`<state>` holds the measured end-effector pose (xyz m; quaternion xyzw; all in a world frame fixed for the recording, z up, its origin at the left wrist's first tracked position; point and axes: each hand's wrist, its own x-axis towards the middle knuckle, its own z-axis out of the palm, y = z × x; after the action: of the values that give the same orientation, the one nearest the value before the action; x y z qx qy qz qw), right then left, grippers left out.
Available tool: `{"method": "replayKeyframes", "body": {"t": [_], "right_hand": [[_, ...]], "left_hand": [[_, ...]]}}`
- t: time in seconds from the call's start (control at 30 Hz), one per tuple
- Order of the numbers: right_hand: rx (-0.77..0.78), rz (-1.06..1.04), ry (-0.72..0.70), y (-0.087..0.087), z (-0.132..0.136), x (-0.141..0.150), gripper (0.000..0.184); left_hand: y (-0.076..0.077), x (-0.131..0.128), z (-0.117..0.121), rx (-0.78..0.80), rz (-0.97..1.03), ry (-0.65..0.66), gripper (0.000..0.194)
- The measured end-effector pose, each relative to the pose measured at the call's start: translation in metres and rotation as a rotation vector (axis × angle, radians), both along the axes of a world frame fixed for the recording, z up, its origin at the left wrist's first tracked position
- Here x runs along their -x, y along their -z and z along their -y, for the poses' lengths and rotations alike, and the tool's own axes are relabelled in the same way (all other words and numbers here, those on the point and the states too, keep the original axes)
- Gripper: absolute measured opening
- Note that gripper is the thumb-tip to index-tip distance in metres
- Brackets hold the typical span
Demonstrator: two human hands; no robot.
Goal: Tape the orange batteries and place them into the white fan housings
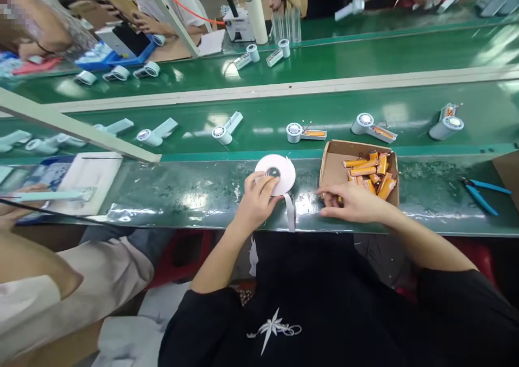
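Observation:
My left hand (259, 194) grips a roll of white tape (286, 168) at the bench's near side, fingers over its face and into the core. A loose strip of tape (290, 213) hangs from the roll down to the bench edge. My right hand (351, 202) is at the near left corner of a cardboard box (336, 161); its index finger reaches out, thumb apart, other fingers curled, and no held item shows. Inside that box lie several orange-wrapped battery cells (365, 171), partly behind the hand.
Blue-handled pliers (482, 191) lie at the right. Beyond the bench runs a green conveyor (267, 113) with several grey handheld fan bodies (221, 134), some with orange cells fitted. A slanted metal post (101, 132) crosses at left. Co-workers sit at left and opposite.

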<state>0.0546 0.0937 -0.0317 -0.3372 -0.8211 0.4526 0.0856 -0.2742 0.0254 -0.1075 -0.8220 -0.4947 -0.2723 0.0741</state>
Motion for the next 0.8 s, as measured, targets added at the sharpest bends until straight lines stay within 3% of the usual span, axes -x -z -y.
{"method": "replayKeyframes", "body": {"t": [0.1,0.2,0.3,0.4,0.43,0.47,0.53,0.63,0.7,0.8], "right_hand": [[0.059,-0.101,-0.092,0.004,0.014,0.029,0.052],[0.106,-0.286,-0.26,0.011,0.026,0.037,0.042],[0.141,-0.359,-0.453,0.022,0.033,0.032,0.041],[0.201,-0.166,-0.68,0.025,0.033,0.018,0.027],[0.206,-0.078,-0.696,0.023,0.029,0.011,0.022],[0.175,0.002,-0.642,0.021,0.024,0.004,0.022],[0.042,0.112,-0.4,0.014,0.011,-0.011,0.032],[-0.155,0.183,-0.07,0.012,-0.012,-0.029,0.034],[-0.179,0.208,-0.03,0.02,-0.024,-0.034,0.034],[-0.171,0.267,-0.076,0.036,-0.036,-0.032,0.029]], "left_hand": [[-0.019,-0.017,0.004,-0.141,0.083,-0.04,0.058],[-0.026,-0.025,0.016,-0.109,0.105,-0.052,0.053],[-0.018,-0.02,0.025,0.004,0.126,-0.089,0.05],[-0.005,-0.008,0.033,0.092,0.14,-0.112,0.037],[-0.001,-0.005,0.036,0.107,0.144,-0.123,0.032],[0.002,-0.002,0.039,0.107,0.152,-0.141,0.028],[0.007,0.0,0.045,0.062,0.176,-0.193,0.028],[0.008,-0.005,0.05,0.017,0.205,-0.215,0.044],[0.008,-0.013,0.051,0.058,0.209,-0.178,0.054],[0.009,-0.024,0.049,0.112,0.211,-0.121,0.052]]}}
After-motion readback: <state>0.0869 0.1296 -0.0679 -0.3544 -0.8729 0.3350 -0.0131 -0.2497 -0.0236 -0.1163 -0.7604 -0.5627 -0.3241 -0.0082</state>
